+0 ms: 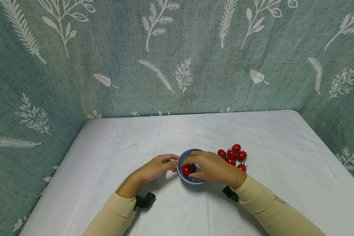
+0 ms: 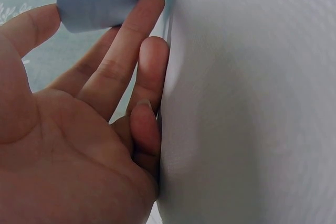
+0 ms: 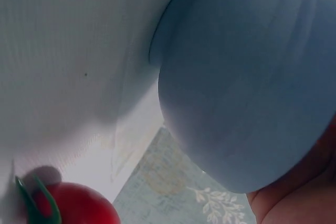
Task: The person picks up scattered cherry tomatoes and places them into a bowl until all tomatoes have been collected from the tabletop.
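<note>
A light blue bowl (image 1: 193,183) stands on the white table, with red cherry tomatoes (image 1: 192,167) inside. My left hand (image 1: 157,168) is at its left side, the thumb and fairly straight fingers touching the outer wall; the left wrist view shows this palm (image 2: 79,150) close up. My right hand (image 1: 213,166) reaches over the rim from the right. Its bent fingers and thumb are around a cherry tomato (image 1: 186,170) in the bowl. In the right wrist view the bowl wall (image 3: 247,82) hides the fingertips.
Several cherry tomatoes (image 1: 231,154) with green stems lie right of the bowl, partly behind my right hand. One tomato (image 3: 79,205) shows in the right wrist view. A white cloth (image 1: 135,137) covers the table. Green leaf-patterned fabric (image 1: 121,49) hangs behind it.
</note>
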Action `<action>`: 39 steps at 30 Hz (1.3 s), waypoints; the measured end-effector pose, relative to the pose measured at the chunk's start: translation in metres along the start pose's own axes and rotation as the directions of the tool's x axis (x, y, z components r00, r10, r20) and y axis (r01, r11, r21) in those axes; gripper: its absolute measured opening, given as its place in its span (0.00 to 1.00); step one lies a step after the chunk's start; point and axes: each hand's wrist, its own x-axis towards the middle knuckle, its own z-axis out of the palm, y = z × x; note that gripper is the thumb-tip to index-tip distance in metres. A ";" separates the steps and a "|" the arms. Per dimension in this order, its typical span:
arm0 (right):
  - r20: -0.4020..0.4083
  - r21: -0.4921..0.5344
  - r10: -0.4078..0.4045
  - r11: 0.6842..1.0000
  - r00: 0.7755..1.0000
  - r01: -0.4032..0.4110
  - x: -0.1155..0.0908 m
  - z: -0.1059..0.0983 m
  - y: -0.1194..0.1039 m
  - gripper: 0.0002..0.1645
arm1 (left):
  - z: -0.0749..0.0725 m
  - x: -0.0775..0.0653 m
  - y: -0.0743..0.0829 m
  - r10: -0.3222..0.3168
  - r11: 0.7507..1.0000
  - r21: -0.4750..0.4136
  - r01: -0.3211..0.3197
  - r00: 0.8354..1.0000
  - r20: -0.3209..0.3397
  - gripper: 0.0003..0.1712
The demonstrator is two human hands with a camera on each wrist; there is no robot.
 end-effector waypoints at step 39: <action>-0.123 0.115 0.090 0.990 0.988 -0.076 -0.025 -0.020 0.001 0.17 | 0.002 -0.002 0.002 0.003 1.000 0.002 -0.003 1.000 -0.015 0.24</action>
